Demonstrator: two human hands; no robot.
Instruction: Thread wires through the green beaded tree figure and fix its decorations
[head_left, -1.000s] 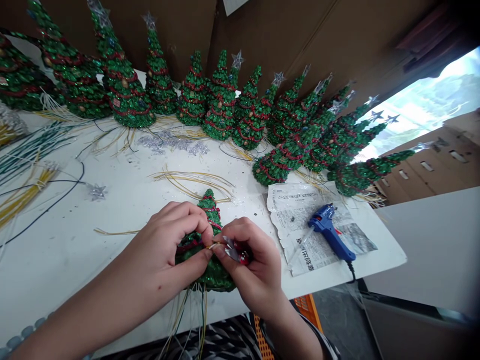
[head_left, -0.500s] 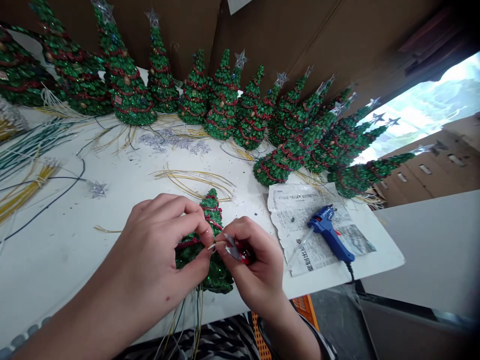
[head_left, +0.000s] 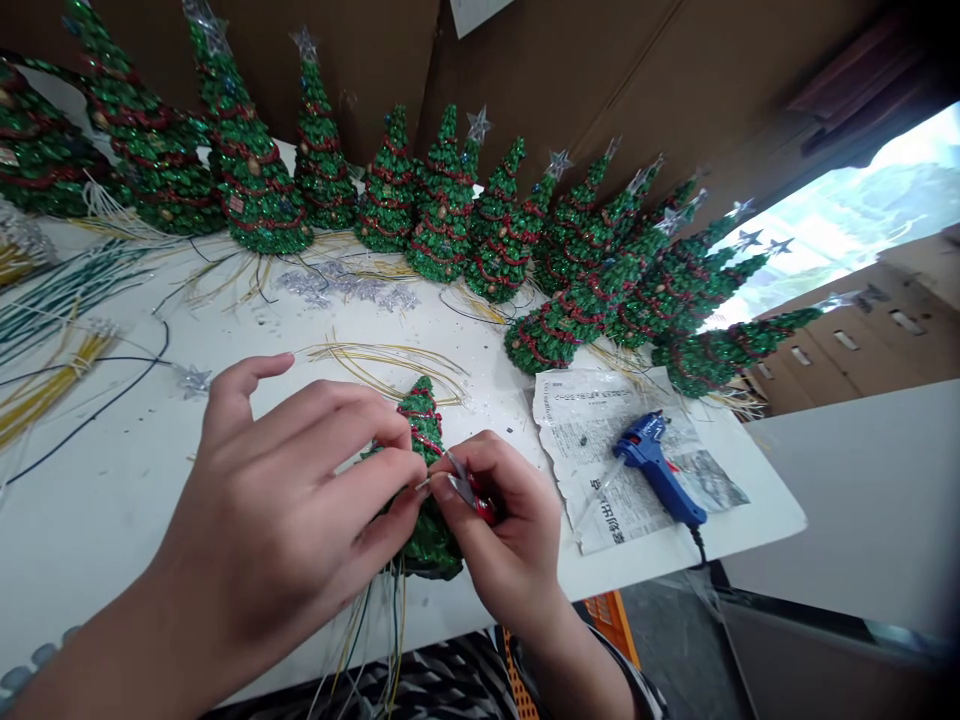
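A small green glittery tree with red garland lies on the white table between my hands, partly covered by them. Thin yellow, green and white wires trail from its base over the table edge. My left hand is pinched at the fingertips above the tree, on the thin pale end of a wire. Against it, my right hand closes its thumb and forefinger near that same end and keeps a red-handled metal tool in its palm.
Several decorated trees line the back. Clear stars and yellow wires lie ahead. A blue glue gun rests on newspaper at right. Wire bundles are at left; an orange crate stands below the table.
My left hand has turned, its forefinger now lifted and stretched out and its other fingers spread over more of the tree. My right hand has barely moved.
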